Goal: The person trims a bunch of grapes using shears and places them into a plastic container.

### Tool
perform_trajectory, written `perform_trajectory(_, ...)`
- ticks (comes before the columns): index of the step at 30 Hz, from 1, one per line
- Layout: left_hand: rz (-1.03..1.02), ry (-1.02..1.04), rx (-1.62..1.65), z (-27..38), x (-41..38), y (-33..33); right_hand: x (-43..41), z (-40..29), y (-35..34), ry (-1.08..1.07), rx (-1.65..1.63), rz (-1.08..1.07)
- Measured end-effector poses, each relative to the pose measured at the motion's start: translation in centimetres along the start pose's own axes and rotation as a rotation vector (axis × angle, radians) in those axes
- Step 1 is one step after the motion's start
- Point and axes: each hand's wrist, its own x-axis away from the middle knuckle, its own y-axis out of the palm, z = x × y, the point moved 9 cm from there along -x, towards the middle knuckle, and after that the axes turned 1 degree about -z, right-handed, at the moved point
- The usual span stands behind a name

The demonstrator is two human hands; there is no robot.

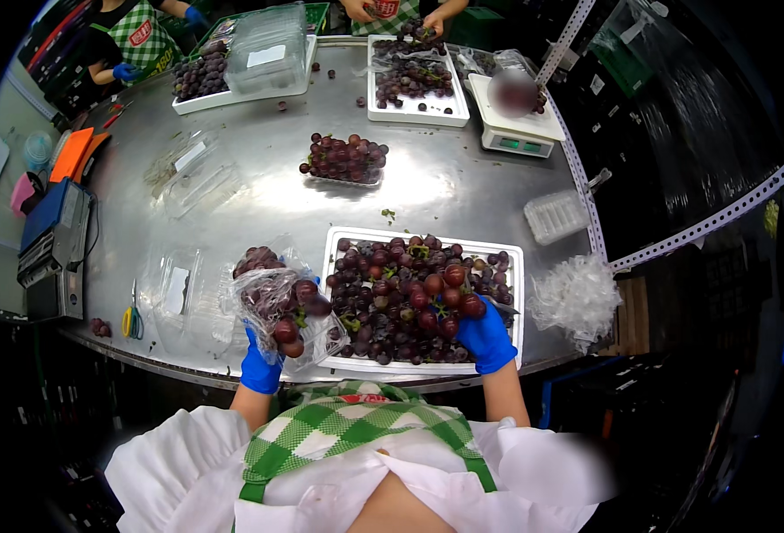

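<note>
My left hand [261,363], in a blue glove, grips a bunch of red grapes in clear plastic wrap [273,300]. My right hand [488,335], gloved too, holds a small grape bunch [444,300] over a white foam tray [425,234]. Dark grapes [382,320] fill that tray, some loose, some on stems; a thin dark blade-like tip shows beside the right hand. An open clear plastic container [325,343] lies partly under the wrapped bunch. Beyond the tray, a clear container heaped with grapes [344,160] stands mid-table.
On the steel table [265,206] are scissors [133,320], clear clamshells [189,300], an empty container [556,216], crumpled plastic [575,300] and a scale [517,143]. Two co-workers [135,40] [402,10] stand across it near foam grape trays [418,116]. A perforated metal post [575,160] edges the right.
</note>
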Motion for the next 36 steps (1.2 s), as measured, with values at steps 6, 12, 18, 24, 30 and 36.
perform_trajectory(6,0.013,0.02,-0.014,0.6,0.5,0.1,-0.9,1.2,1.5,0.006,-0.117,-0.119)
perform_trajectory(12,0.08,0.082,-0.116,1.2,0.8,0.5,-0.6,1.5,1.2,0.011,-0.099,-0.085)
perform_trajectory(18,0.115,0.205,-0.546,2.7,0.3,2.3,-2.2,1.8,-1.0,0.028,0.232,0.149)
perform_trajectory(24,0.183,0.152,-0.314,2.9,-1.4,4.9,-4.5,0.1,-0.6,-0.169,0.967,0.102)
perform_trajectory(30,0.064,0.059,-0.163,2.5,-3.5,4.3,-5.1,0.5,0.0,-0.085,0.967,0.057)
perform_trajectory(36,0.316,0.058,0.219,1.8,-6.6,2.9,-4.7,-0.5,0.4,-0.07,1.017,0.065)
